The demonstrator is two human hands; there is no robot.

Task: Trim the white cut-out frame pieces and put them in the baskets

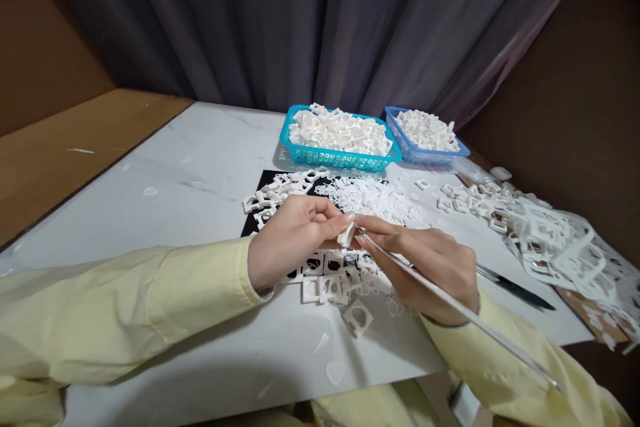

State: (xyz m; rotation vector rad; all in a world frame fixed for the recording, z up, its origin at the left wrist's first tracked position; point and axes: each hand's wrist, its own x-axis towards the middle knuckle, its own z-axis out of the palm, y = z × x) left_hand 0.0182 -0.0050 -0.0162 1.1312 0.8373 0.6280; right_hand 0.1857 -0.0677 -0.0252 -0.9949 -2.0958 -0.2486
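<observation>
Between the thumb and fingers of my left hand (300, 233) is a small white plastic part (346, 235), tilted. My right hand (433, 267) grips a long thin metal tool (465, 312), its tip at the white part and its far end reaching past my right wrist. Both hands meet above a black mat (255, 185). Square white pieces with round holes (330, 287) lie below and beside my hands, and one of them (358, 317) lies apart nearer to me. Beyond my fingers is a pile of thin white scraps (373, 197).
A teal basket (340, 159) and a blue basket (433, 156), both heaped with white parts, stand at the back. At the right are a dark pointed tool (520, 288) and a tangle of white plastic strips (565, 247). A curtain (280, 20) hangs behind.
</observation>
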